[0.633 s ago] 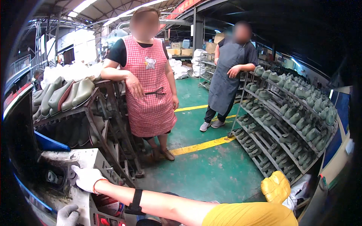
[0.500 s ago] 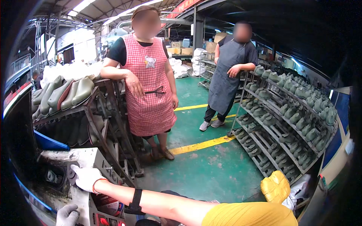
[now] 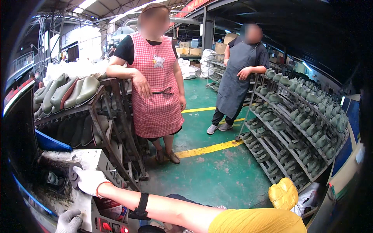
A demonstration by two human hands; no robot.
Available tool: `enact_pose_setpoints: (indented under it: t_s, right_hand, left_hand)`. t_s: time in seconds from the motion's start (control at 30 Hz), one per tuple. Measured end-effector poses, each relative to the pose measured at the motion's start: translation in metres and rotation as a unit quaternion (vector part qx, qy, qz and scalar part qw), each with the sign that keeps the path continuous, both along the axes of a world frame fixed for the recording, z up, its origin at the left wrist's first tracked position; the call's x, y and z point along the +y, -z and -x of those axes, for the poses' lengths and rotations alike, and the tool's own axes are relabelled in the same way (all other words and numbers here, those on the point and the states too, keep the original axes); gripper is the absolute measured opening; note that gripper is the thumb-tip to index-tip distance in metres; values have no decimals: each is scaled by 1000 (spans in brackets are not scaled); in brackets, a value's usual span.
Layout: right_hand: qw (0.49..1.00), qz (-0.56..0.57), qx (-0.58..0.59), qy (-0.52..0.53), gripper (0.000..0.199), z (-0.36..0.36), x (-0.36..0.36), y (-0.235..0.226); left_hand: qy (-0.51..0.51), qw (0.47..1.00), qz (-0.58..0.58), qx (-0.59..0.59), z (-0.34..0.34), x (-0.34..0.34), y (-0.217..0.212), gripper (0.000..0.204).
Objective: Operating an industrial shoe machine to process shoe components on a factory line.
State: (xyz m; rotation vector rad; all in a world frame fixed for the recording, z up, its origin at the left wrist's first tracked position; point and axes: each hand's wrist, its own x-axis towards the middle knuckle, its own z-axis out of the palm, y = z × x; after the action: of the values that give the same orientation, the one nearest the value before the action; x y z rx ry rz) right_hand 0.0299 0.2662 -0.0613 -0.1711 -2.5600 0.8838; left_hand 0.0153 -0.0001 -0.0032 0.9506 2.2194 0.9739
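Factory floor; right hand (image 3: 88, 180) touches machine knob (image 3: 74, 176).

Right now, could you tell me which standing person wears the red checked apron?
The nearer one, leaning a forearm on the left rack; the other, farther back by the right shelves, wears grey.

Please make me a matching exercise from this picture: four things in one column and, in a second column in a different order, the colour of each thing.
Things:
1. apron of the person leaning on the left rack
2. apron of the person by the right rack
3. line on the floor
4. glove on the hand resting on the machine

Colours:
A. yellow
B. white
C. red and white check
D. dark grey

Pairs: 1-C, 2-D, 3-A, 4-B
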Motion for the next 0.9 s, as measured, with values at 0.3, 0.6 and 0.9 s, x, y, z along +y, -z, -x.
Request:
enact_pose_setpoints:
  t_s: [0.3,0.6,0.9]
  right_hand:
    - [1000,4,-17,-7,60,-3,1,-3]
    - [1000,6,-24,-9,59,-5,1,-6]
    - [1000,11,-10,0,63,-3,0,-4]
  left_hand:
    - [0,1000,-2,6,2,0,2,35]
    - [-11,1000,11,1,-3,2,-4,36]
    - [3,1000,8,8,0,1,-2,37]
